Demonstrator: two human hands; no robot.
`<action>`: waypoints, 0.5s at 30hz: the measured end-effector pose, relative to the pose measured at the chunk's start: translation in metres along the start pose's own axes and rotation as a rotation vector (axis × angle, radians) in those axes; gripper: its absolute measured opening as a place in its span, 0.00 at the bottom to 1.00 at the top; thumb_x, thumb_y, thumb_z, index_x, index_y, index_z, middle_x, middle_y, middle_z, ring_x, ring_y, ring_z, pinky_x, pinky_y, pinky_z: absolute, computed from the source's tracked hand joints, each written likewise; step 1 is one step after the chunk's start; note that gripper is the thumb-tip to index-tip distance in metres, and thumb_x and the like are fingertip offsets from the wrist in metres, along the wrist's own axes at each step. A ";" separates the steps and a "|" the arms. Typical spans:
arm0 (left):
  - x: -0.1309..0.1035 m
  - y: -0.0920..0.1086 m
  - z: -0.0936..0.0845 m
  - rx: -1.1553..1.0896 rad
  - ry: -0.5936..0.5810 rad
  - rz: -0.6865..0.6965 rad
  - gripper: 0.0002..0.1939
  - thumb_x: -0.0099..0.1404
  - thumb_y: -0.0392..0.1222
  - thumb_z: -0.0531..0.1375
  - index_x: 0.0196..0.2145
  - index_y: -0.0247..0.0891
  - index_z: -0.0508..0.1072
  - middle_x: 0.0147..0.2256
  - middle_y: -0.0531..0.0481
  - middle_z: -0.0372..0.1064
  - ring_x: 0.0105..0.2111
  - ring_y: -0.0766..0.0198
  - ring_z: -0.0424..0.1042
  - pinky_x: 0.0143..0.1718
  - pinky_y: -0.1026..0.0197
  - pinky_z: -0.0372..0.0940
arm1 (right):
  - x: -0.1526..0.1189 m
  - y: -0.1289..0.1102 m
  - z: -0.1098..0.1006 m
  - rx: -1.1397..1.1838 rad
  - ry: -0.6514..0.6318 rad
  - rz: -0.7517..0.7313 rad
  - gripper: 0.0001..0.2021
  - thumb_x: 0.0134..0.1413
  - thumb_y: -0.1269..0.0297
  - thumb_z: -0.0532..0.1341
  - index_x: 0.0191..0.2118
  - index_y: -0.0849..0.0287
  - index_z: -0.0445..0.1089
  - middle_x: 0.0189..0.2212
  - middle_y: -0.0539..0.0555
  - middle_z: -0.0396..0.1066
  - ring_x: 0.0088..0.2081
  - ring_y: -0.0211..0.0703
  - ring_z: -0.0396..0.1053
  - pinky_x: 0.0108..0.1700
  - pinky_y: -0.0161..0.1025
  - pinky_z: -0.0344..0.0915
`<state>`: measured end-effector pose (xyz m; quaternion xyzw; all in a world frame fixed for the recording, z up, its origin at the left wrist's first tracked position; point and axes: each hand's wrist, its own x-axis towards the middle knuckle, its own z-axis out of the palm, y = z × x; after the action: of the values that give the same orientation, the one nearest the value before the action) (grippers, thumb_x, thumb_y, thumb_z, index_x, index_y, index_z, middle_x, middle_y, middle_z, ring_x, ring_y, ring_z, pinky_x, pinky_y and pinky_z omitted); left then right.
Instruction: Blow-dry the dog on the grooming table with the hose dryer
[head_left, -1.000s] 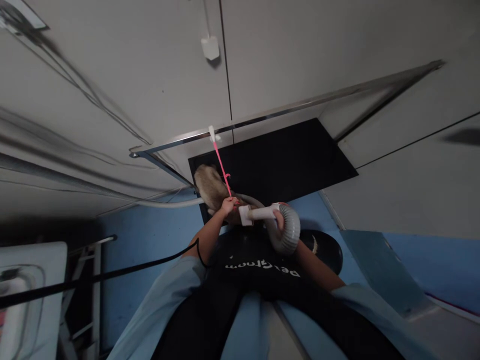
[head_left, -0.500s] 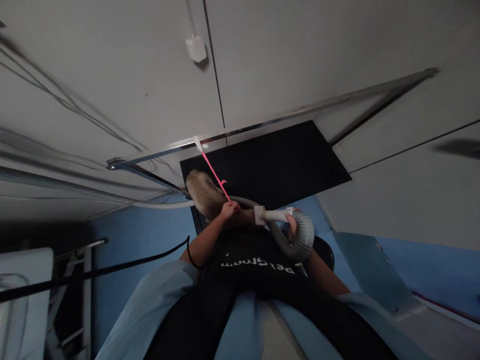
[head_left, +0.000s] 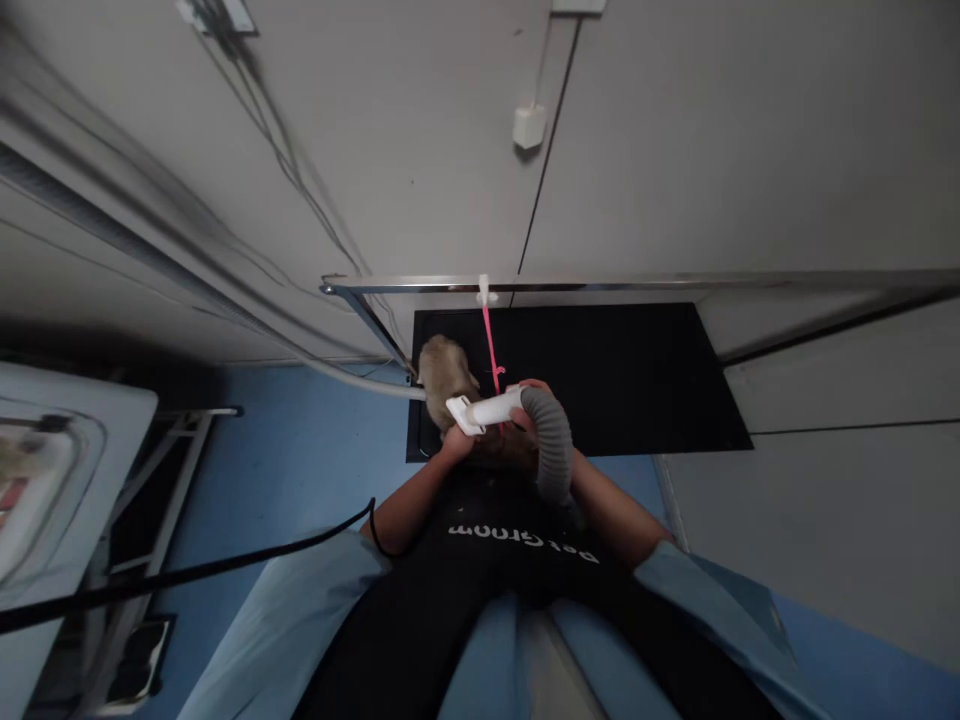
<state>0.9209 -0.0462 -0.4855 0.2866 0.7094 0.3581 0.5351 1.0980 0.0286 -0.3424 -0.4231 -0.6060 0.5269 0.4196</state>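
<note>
Nozzle (head_left: pixel 495 408), gripped by right hand (head_left: pixel 525 420) fingers, has been shifted over left hand (head_left: pixel 456 442), beside animal (head_left: pixel 446 372); left fingers obscured, their state not determinable.

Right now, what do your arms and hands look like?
My left hand and right hand wear no gloves that I can see. My loose light-blue sleeves stop near the elbows. A thin black cord runs by my left arm.
</note>
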 end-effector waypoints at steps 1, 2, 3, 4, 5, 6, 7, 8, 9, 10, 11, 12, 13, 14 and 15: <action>-0.003 -0.004 -0.002 0.052 -0.016 0.035 0.20 0.64 0.31 0.66 0.53 0.41 0.80 0.45 0.42 0.82 0.50 0.48 0.80 0.57 0.52 0.72 | 0.009 -0.003 0.006 -0.003 -0.002 -0.014 0.25 0.45 0.56 0.74 0.50 0.53 0.71 0.47 0.54 0.78 0.46 0.49 0.77 0.55 0.49 0.76; -0.004 -0.006 -0.004 0.085 -0.030 0.063 0.20 0.63 0.31 0.67 0.52 0.42 0.81 0.47 0.42 0.82 0.53 0.47 0.79 0.60 0.52 0.70 | 0.018 -0.006 0.013 -0.011 -0.016 -0.024 0.26 0.44 0.56 0.74 0.50 0.53 0.71 0.47 0.54 0.78 0.46 0.49 0.77 0.56 0.49 0.75; -0.006 -0.006 -0.004 0.099 -0.037 0.080 0.19 0.63 0.32 0.68 0.52 0.43 0.82 0.47 0.43 0.82 0.55 0.46 0.79 0.62 0.52 0.69 | 0.026 -0.010 0.019 -0.020 -0.054 -0.029 0.26 0.44 0.57 0.75 0.50 0.53 0.72 0.47 0.53 0.78 0.45 0.48 0.76 0.55 0.48 0.75; -0.006 -0.005 -0.003 0.095 -0.041 0.092 0.19 0.62 0.33 0.69 0.51 0.43 0.83 0.48 0.43 0.82 0.55 0.45 0.79 0.63 0.52 0.68 | 0.034 -0.014 0.024 -0.024 -0.106 -0.029 0.26 0.43 0.57 0.75 0.50 0.53 0.72 0.47 0.53 0.78 0.44 0.47 0.76 0.54 0.47 0.76; -0.006 -0.003 -0.001 0.084 -0.047 0.100 0.20 0.62 0.33 0.69 0.51 0.43 0.83 0.47 0.43 0.82 0.55 0.44 0.79 0.64 0.51 0.67 | 0.042 -0.019 0.029 -0.025 -0.150 -0.031 0.26 0.43 0.58 0.75 0.50 0.53 0.73 0.46 0.52 0.78 0.43 0.47 0.76 0.52 0.46 0.76; -0.006 0.000 0.001 0.078 -0.049 0.100 0.21 0.61 0.32 0.70 0.52 0.43 0.83 0.45 0.43 0.82 0.55 0.43 0.79 0.65 0.51 0.66 | 0.050 -0.023 0.034 -0.029 -0.183 -0.036 0.25 0.43 0.58 0.75 0.49 0.53 0.73 0.45 0.51 0.78 0.42 0.46 0.75 0.50 0.46 0.76; -0.006 0.003 0.004 0.087 -0.055 0.099 0.22 0.61 0.32 0.70 0.52 0.43 0.83 0.42 0.43 0.82 0.55 0.43 0.79 0.65 0.50 0.65 | 0.057 -0.027 0.038 -0.040 -0.210 -0.044 0.24 0.42 0.59 0.75 0.48 0.52 0.74 0.44 0.51 0.78 0.40 0.46 0.75 0.49 0.45 0.77; -0.005 0.005 0.006 0.114 -0.061 0.103 0.23 0.61 0.32 0.70 0.54 0.43 0.83 0.40 0.43 0.82 0.54 0.42 0.79 0.65 0.49 0.65 | 0.064 -0.031 0.042 -0.061 -0.233 -0.054 0.24 0.41 0.60 0.76 0.47 0.52 0.75 0.42 0.50 0.78 0.39 0.46 0.75 0.48 0.45 0.77; -0.005 0.007 0.008 0.156 -0.069 0.111 0.23 0.62 0.32 0.70 0.55 0.43 0.82 0.38 0.43 0.81 0.53 0.42 0.80 0.65 0.49 0.65 | 0.070 -0.035 0.046 -0.091 -0.256 -0.065 0.23 0.40 0.61 0.76 0.46 0.51 0.75 0.41 0.49 0.79 0.39 0.45 0.75 0.47 0.45 0.77; -0.005 0.009 0.011 0.209 -0.082 0.123 0.24 0.63 0.33 0.69 0.56 0.43 0.82 0.38 0.43 0.81 0.53 0.41 0.80 0.65 0.48 0.65 | 0.076 -0.039 0.050 -0.124 -0.275 -0.078 0.23 0.39 0.62 0.76 0.45 0.50 0.76 0.41 0.48 0.79 0.39 0.45 0.75 0.48 0.45 0.77; -0.005 0.010 0.012 0.263 -0.095 0.139 0.23 0.64 0.33 0.68 0.57 0.43 0.81 0.38 0.42 0.82 0.53 0.40 0.81 0.64 0.48 0.65 | 0.082 -0.043 0.055 -0.157 -0.292 -0.097 0.23 0.39 0.64 0.77 0.45 0.50 0.77 0.41 0.48 0.80 0.39 0.45 0.75 0.48 0.44 0.76; -0.005 0.011 0.014 0.314 -0.110 0.154 0.22 0.64 0.34 0.68 0.56 0.42 0.81 0.39 0.41 0.82 0.53 0.39 0.81 0.64 0.48 0.65 | 0.088 -0.047 0.061 -0.184 -0.300 -0.122 0.22 0.38 0.65 0.77 0.44 0.50 0.77 0.42 0.48 0.80 0.40 0.45 0.75 0.49 0.44 0.76; -0.006 0.012 0.015 0.355 -0.128 0.163 0.20 0.65 0.35 0.68 0.55 0.41 0.81 0.41 0.39 0.82 0.53 0.38 0.80 0.64 0.47 0.65 | 0.094 -0.051 0.068 -0.205 -0.311 -0.154 0.22 0.38 0.66 0.77 0.44 0.50 0.77 0.42 0.48 0.80 0.41 0.45 0.76 0.51 0.44 0.75; -0.006 0.013 0.016 0.378 -0.149 0.164 0.18 0.65 0.35 0.67 0.53 0.41 0.81 0.42 0.37 0.82 0.54 0.37 0.80 0.64 0.47 0.65 | 0.099 -0.055 0.076 -0.219 -0.340 -0.185 0.22 0.39 0.66 0.76 0.44 0.51 0.78 0.43 0.48 0.80 0.42 0.45 0.76 0.52 0.43 0.75; -0.007 0.015 0.017 0.366 -0.175 0.160 0.16 0.65 0.36 0.67 0.51 0.40 0.81 0.43 0.36 0.82 0.56 0.37 0.79 0.65 0.46 0.64 | 0.102 -0.060 0.085 -0.232 -0.398 -0.214 0.21 0.40 0.66 0.76 0.44 0.51 0.78 0.42 0.48 0.80 0.42 0.45 0.76 0.53 0.43 0.75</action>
<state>0.9396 -0.0403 -0.4723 0.4643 0.6882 0.2386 0.5038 0.9835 0.0968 -0.2843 -0.2899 -0.7744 0.4795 0.2939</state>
